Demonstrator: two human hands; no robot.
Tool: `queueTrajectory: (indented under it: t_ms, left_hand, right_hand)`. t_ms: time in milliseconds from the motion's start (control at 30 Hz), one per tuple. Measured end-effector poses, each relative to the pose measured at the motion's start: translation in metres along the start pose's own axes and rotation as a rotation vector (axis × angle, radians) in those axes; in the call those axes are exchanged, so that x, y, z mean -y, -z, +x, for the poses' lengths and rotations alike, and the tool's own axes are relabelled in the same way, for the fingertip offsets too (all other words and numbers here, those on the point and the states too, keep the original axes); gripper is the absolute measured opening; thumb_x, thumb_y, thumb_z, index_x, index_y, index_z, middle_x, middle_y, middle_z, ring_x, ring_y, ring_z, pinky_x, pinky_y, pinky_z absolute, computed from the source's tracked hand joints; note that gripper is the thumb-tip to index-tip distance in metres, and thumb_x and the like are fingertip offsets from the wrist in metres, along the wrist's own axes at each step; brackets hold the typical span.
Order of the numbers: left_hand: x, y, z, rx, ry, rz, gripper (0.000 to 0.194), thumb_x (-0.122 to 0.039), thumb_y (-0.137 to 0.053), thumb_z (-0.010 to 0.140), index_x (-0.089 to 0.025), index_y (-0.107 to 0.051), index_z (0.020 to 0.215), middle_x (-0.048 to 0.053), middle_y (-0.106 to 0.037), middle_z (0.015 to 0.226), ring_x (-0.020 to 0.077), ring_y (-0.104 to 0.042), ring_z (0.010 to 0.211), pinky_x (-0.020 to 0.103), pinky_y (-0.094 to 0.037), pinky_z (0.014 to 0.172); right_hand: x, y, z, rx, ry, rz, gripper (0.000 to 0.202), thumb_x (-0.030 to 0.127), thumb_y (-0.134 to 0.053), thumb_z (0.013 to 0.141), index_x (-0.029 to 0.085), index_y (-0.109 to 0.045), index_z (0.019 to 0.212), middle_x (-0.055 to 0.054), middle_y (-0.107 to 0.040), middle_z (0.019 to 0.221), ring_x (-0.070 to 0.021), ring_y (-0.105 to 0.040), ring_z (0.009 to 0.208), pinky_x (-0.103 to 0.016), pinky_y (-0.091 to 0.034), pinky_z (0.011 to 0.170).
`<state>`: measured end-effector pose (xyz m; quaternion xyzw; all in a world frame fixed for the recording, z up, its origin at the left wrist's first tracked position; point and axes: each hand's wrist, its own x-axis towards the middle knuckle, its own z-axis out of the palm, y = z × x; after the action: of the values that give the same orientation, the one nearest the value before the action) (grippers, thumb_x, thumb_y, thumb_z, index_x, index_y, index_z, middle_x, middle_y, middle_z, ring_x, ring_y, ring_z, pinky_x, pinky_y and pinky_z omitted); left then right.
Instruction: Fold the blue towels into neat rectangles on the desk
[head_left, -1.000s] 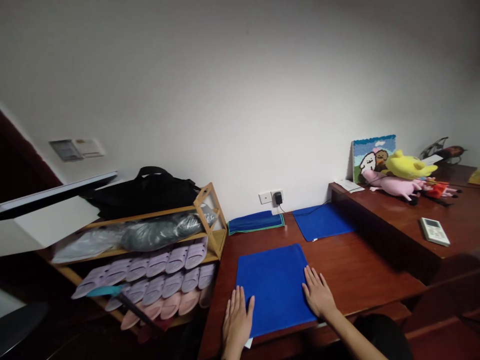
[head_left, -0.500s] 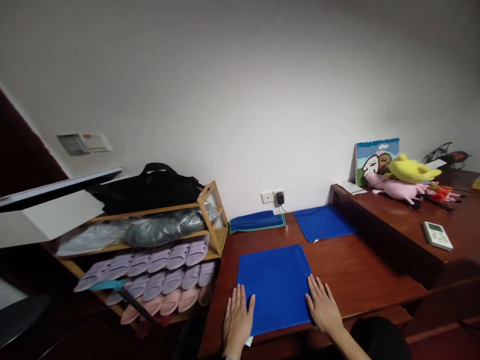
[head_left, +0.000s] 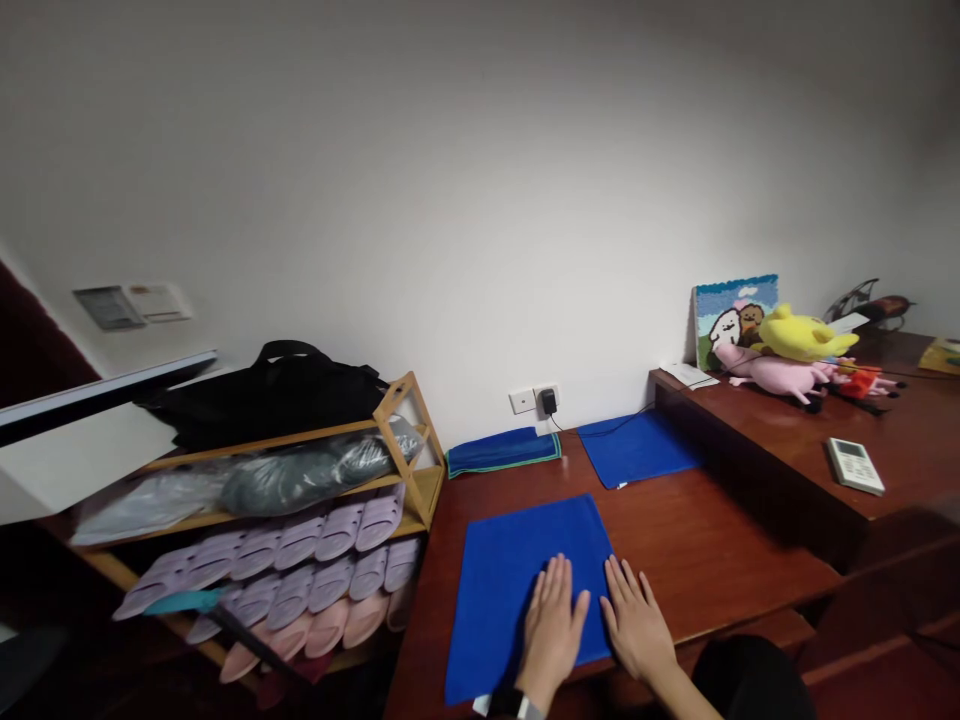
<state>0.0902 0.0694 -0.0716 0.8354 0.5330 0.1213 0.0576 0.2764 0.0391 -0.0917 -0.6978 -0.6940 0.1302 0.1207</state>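
Observation:
A blue cloth (head_left: 502, 580) lies spread out on the reddish-brown wooden table (head_left: 675, 560). My left hand (head_left: 553, 625) is over its right half, palm down, fingers stretched out. At the cloth's right edge my right hand (head_left: 637, 618) lies flat, fingers extended, partly on the wood. Neither hand grips anything. A white tag (head_left: 482, 704) pokes out at the cloth's near edge. Farther back, a second blue cloth (head_left: 637, 448) lies flat, and a folded blue cloth with green edging (head_left: 502, 452) rests against the wall.
On the left, a wooden rack (head_left: 420, 470) holds slippers (head_left: 341, 530), wrapped items and a black bag (head_left: 277, 395). The raised surface at right bears plush toys (head_left: 802, 335), a picture (head_left: 735, 305) and a white remote (head_left: 855, 466). A black plug (head_left: 548, 400) trails a cord behind the cloths.
My left hand has moved right, from the cloth's left edge onto its right half. My right hand stays at the right edge. The view has shifted slightly.

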Motion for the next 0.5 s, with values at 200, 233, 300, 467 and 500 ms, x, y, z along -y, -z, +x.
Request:
queueTrajectory:
  t_ms: [200,233,300,467,500]
  left_hand:
    - [-0.034,-0.014,0.01,0.075,-0.099,-0.064,0.063,-0.05,-0.018,0.11,-0.023,-0.026,0.166,0.003,-0.026,0.172,0.0244,-0.026,0.159,0.047,-0.026,0.132]
    - [-0.026,-0.013,0.006,0.087,-0.079,-0.052,0.065,-0.053,-0.019,0.109,-0.022,-0.027,0.166,0.004,-0.025,0.172,0.0247,-0.025,0.159,0.048,-0.026,0.132]
    - [0.002,-0.007,-0.006,0.097,-0.003,-0.014,0.069,-0.057,-0.02,0.108,-0.021,-0.028,0.166,0.004,-0.026,0.172,0.0257,-0.025,0.159,0.049,-0.025,0.132]
    - [0.092,0.004,-0.053,0.028,0.297,0.134,0.068,-0.053,-0.024,0.107,-0.017,-0.032,0.165,0.007,-0.026,0.171,0.028,-0.025,0.159,0.052,-0.026,0.131]
    - [0.107,0.003,-0.062,0.001,0.336,0.162,0.068,-0.051,-0.025,0.106,-0.016,-0.034,0.164,0.008,-0.028,0.171,0.0283,-0.027,0.159,0.052,-0.027,0.13]
  right_hand:
    - [-0.004,-0.004,0.002,-0.003,0.037,0.004,0.064,0.04,-0.024,0.105,0.021,-0.027,0.165,0.0,-0.019,0.172,-0.0249,-0.015,0.162,-0.051,-0.014,0.133]
    - [-0.004,-0.004,0.002,-0.008,0.03,0.006,0.064,0.042,-0.024,0.105,0.021,-0.027,0.165,0.0,-0.02,0.172,-0.0251,-0.015,0.162,-0.051,-0.014,0.133]
    - [-0.003,-0.005,0.003,-0.018,0.01,0.008,0.065,0.046,-0.022,0.105,0.02,-0.027,0.165,0.001,-0.021,0.172,-0.0249,-0.016,0.161,-0.05,-0.013,0.133]
    - [-0.003,-0.009,0.004,-0.043,-0.006,0.018,0.066,0.048,-0.024,0.105,0.021,-0.028,0.165,0.001,-0.022,0.171,-0.0251,-0.016,0.161,-0.051,-0.014,0.133]
    - [-0.003,-0.01,0.004,-0.047,-0.007,0.017,0.066,0.048,-0.024,0.105,0.022,-0.029,0.165,0.001,-0.023,0.171,-0.0254,-0.017,0.161,-0.051,-0.013,0.133]
